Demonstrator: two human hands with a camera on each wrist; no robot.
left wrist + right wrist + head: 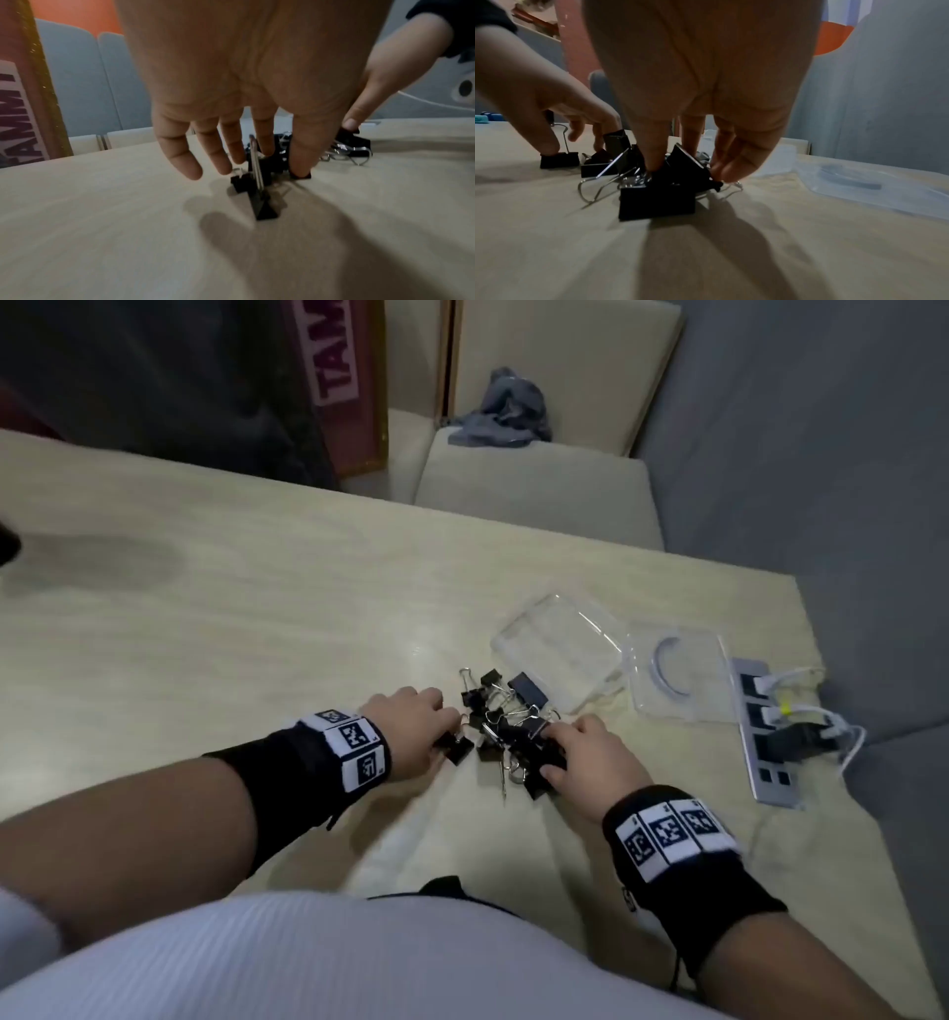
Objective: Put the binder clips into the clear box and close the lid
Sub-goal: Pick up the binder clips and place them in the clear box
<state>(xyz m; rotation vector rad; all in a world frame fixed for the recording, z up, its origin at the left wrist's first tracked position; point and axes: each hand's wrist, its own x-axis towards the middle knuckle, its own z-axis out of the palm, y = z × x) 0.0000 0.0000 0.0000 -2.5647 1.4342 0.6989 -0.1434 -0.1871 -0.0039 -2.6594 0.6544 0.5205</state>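
Observation:
Several black binder clips (506, 726) with silver handles lie in a loose pile on the pale wooden table (231, 634). The clear box (557, 649) sits just behind the pile, its lid (683, 675) lying flat to the right. My left hand (452, 726) reaches into the pile's left side with nearly straight fingers (221, 160), the thumb pressing on one clip (300, 175); another clip (259, 194) stands in front. My right hand (552, 752) is at the pile's right side, where thumb and curled fingers (731, 168) pinch clips (687, 168) in the heap.
A grey power strip (765, 737) with white plugs and cables lies along the table's right edge, close to the lid. Behind the table stand cream chairs, one holding a grey cloth (506, 408), and a red signboard (339, 377).

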